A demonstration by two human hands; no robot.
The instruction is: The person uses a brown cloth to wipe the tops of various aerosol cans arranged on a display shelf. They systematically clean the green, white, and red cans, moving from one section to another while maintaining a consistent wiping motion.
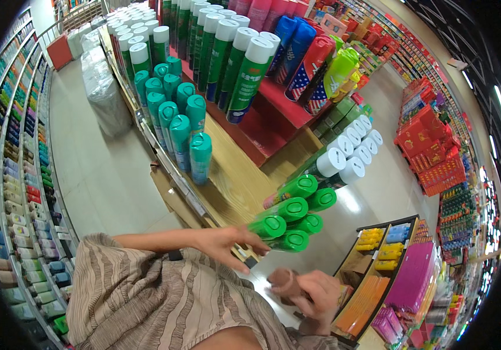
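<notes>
My left hand [224, 245] reaches over the wooden shelf's front edge with its fingers loosely apart, beside a cluster of green spray cans [296, 207] with green caps; nothing shows in its grasp. Lower right, below those cans, is my right hand [309, 294], its fingers bent and blurred; whether they hold anything cannot be made out. Teal-capped cans [200, 151] stand farther back on the shelf [239, 195]. Behind the green cans is a group of white-capped cans [351, 169].
Tall green cans [250, 76] and coloured cans [306, 70] stand on a red riser [268, 134]. A stocked wall shelf [17, 192] lines the left aisle, with wrapped bales [104, 96]. Red gift boxes [431, 157] and a bin of orange and purple goods [408, 268] are right.
</notes>
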